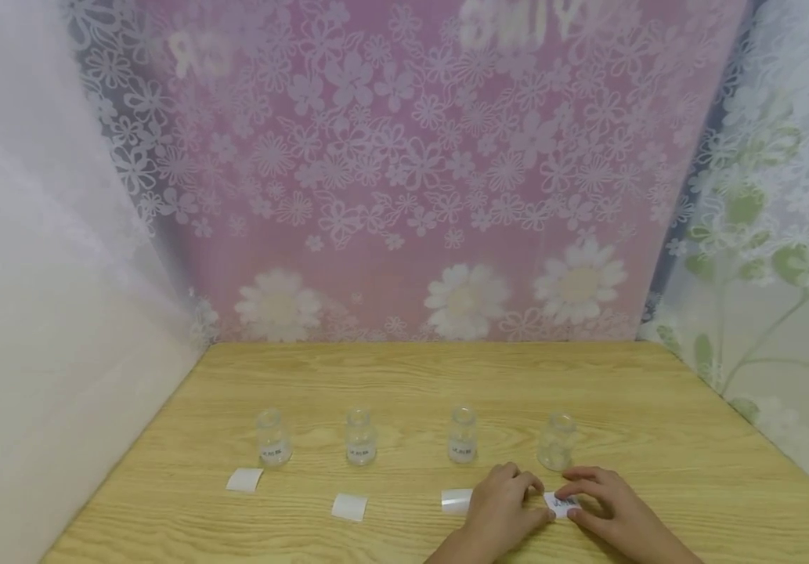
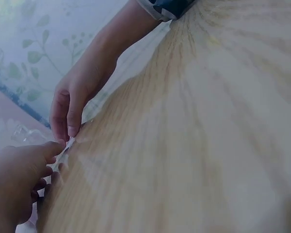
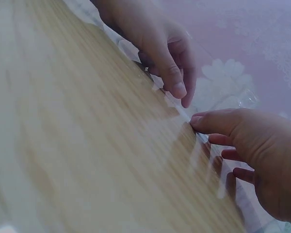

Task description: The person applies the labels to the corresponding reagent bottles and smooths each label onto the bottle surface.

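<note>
A small white label [image 1: 563,504] with dark print lies between my two hands, near the table's front right. My left hand [image 1: 505,505] pinches its left side between thumb and index finger. At its right side, my right hand [image 1: 612,507] has thumb and index finger on the label, the other fingers bent. Both hands meet at the thin pale label in the left wrist view [image 2: 69,144], seen almost edge-on. Just behind the right hand stands a clear glass bottle [image 1: 557,446] that shows no printed label.
Three clear bottles, the left [image 1: 273,440], the middle [image 1: 360,439] and the right [image 1: 463,437], stand upright in a row with printed labels. Before them lie white slips: one on the left [image 1: 244,479], another [image 1: 350,507], and one [image 1: 456,500] partly behind my left hand.
</note>
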A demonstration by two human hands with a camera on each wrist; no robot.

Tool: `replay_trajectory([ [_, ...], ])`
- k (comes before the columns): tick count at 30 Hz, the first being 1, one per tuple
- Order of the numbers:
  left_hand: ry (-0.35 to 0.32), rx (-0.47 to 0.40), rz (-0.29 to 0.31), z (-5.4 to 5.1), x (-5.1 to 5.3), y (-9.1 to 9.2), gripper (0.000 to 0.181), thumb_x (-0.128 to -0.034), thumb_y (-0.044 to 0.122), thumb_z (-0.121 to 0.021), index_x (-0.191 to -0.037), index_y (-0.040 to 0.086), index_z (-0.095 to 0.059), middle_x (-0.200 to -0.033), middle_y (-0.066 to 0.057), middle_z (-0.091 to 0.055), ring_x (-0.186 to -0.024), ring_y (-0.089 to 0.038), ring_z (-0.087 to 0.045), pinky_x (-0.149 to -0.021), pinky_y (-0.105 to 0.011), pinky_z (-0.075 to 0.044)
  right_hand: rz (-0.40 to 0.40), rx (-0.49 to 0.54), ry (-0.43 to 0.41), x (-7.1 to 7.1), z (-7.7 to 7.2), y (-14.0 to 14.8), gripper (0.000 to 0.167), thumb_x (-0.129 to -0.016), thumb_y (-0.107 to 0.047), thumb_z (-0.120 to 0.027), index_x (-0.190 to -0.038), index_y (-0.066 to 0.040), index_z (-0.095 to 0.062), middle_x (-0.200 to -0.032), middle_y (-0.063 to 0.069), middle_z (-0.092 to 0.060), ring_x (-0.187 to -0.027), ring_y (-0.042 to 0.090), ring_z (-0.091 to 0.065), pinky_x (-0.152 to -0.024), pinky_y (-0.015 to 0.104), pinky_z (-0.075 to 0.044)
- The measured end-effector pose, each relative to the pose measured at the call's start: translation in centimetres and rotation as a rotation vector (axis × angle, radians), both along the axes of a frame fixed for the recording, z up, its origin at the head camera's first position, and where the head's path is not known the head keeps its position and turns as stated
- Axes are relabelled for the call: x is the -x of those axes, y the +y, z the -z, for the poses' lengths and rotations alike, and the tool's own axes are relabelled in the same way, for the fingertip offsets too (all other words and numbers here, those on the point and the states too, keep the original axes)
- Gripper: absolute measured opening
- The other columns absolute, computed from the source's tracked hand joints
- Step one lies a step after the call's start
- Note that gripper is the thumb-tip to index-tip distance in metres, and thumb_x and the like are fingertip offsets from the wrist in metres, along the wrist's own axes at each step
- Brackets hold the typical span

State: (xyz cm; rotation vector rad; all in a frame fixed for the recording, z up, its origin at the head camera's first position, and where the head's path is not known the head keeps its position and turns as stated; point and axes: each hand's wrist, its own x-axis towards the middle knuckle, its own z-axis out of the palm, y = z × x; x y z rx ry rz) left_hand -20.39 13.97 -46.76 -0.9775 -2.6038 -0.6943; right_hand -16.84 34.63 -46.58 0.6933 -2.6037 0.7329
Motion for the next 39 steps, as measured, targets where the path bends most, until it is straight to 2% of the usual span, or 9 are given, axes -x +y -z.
replay_trajectory([
  [3, 0.024, 0.015, -0.01, -0.1, 0.0, 0.2, 0.03, -0.0778, 0.047, -0.068, -0.097, 0.024, -0.068, -0.073, 0.018, -0.039, -0.067, 0.004, -0.034, -0.055, -0.01, -0.03, 0.007, 0.01, -0.018, 0.0, -0.1, 0.0, 0.022, -0.081, -0.019, -0.071, -0.102, -0.027, -0.065, -0.114, 0.006, -0.056, -0.105, 0.011, -0.042, -0.072, 0.057, -0.043],
  [9, 0.041, 0.033, -0.049, -0.1, -0.2, 0.7, 0.025, -0.0776, 0.047, -0.069, -0.093, 0.028, -0.068, -0.073, 0.018, -0.04, -0.067, 0.003, -0.036, -0.054, -0.012, -0.03, 0.065, -0.024, -0.009, 0.2, -0.2, 0.3, 0.023, -0.08, -0.023, -0.072, -0.102, -0.026, -0.066, -0.112, 0.001, -0.058, -0.102, 0.009, -0.047, -0.077, 0.035, -0.046],
  [16, -0.012, 0.022, -0.098, -0.4, -0.4, 1.5, 0.015, -0.0784, 0.042, -0.07, -0.089, 0.031, -0.069, -0.073, 0.019, -0.04, -0.067, 0.003, -0.036, -0.054, -0.013, -0.031, 0.09, -0.003, -0.028, 0.0, -0.2, 0.7, 0.023, -0.079, -0.023, -0.072, -0.101, -0.023, -0.066, -0.111, 0.002, -0.057, -0.103, 0.007, -0.046, -0.077, 0.038, -0.047],
  [20, -0.046, 0.02, -0.125, -0.4, -0.4, 1.9, 0.012, -0.0778, 0.039, -0.071, -0.087, 0.031, -0.069, -0.071, 0.018, -0.037, -0.066, 0.002, -0.035, -0.054, -0.015, -0.03, 0.097, 0.003, -0.038, 0.1, -0.1, 0.7, 0.021, -0.079, -0.024, -0.072, -0.099, -0.023, -0.066, -0.111, 0.001, -0.057, -0.103, 0.007, -0.047, -0.079, 0.029, -0.046],
  [25, -0.03, 0.056, -0.131, -0.4, -0.4, 2.0, 0.018, -0.0777, 0.044, -0.07, -0.092, 0.033, -0.069, -0.074, 0.018, -0.041, -0.066, 0.001, -0.035, -0.053, -0.015, -0.03, 0.1, 0.025, -0.033, 0.1, -0.3, 0.4, 0.021, -0.077, -0.021, -0.074, -0.096, -0.023, -0.065, -0.109, 0.003, -0.057, -0.102, 0.01, -0.048, -0.077, 0.045, -0.047],
  [27, -0.02, 0.069, -0.122, -0.5, -0.5, 2.1, 0.021, -0.0778, 0.046, -0.069, -0.094, 0.034, -0.07, -0.076, 0.018, -0.042, -0.066, 0.001, -0.035, -0.053, -0.014, -0.03, 0.099, 0.032, -0.03, 0.1, -0.4, 0.4, 0.021, -0.077, -0.019, -0.074, -0.095, -0.022, -0.064, -0.109, 0.005, -0.057, -0.102, 0.016, -0.05, -0.076, 0.052, -0.045],
  [34, -0.014, 0.055, -0.095, -0.4, -0.4, 1.9, 0.02, -0.0779, 0.046, -0.069, -0.094, 0.034, -0.07, -0.078, 0.018, -0.044, -0.069, 0.002, -0.037, -0.054, -0.014, -0.032, 0.105, 0.027, -0.074, 0.1, -0.6, 0.2, 0.02, -0.078, -0.023, -0.073, -0.097, -0.022, -0.064, -0.112, 0.006, -0.057, -0.102, 0.033, -0.05, -0.078, 0.055, -0.044],
  [38, -0.015, 0.032, -0.073, -0.2, -0.3, 1.8, 0.019, -0.0786, 0.044, -0.069, -0.095, 0.033, -0.069, -0.079, 0.019, -0.044, -0.069, 0.003, -0.036, -0.054, -0.013, -0.031, 0.072, 0.019, -0.057, 0.0, -0.6, 0.3, 0.022, -0.078, -0.021, -0.073, -0.099, -0.018, -0.065, -0.111, 0.008, -0.056, -0.101, 0.031, -0.05, -0.076, 0.055, -0.044],
  [39, -0.016, 0.031, -0.072, -0.1, -0.3, 1.8, 0.02, -0.0785, 0.044, -0.069, -0.095, 0.034, -0.069, -0.079, 0.019, -0.044, -0.069, 0.003, -0.037, -0.054, -0.013, -0.031, 0.073, 0.015, -0.058, 0.0, -0.7, 0.3, 0.022, -0.078, -0.022, -0.073, -0.099, -0.02, -0.066, -0.111, 0.006, -0.057, -0.101, 0.027, -0.05, -0.077, 0.051, -0.046],
])
